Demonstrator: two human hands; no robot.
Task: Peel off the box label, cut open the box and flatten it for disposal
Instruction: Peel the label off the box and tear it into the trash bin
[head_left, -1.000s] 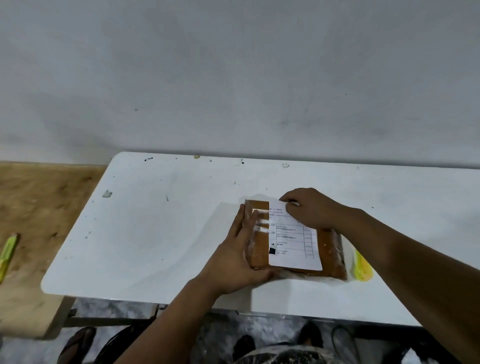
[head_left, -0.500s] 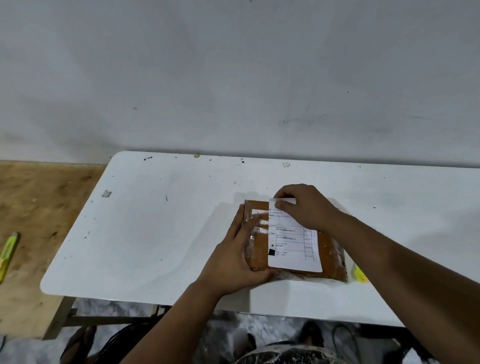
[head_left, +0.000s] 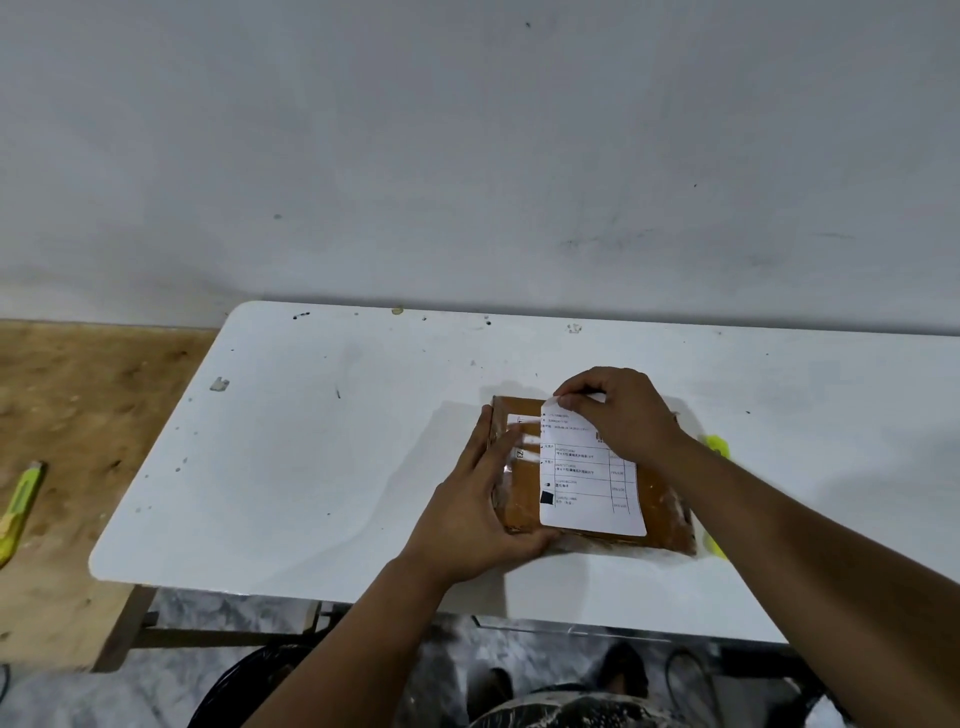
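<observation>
Pinching 1 label (head_left: 589, 478) corner w/ right hand (head_left: 621, 413), left hand (head_left: 480, 512) flat on 1 box (head_left: 662, 506)

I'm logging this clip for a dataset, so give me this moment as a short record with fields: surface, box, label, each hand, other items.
surface: white table against a grey wall
box: flat brown box, lying on the table
label: white label on the box top, far corner lifted
left hand: left hand rests on the box's left edge, fingers straight
right hand: right hand pinches the label's lifted far corner
other items: yellow-green cutter on the wooden surface at left; a yellow object partly hidden behind the right forearm
</observation>
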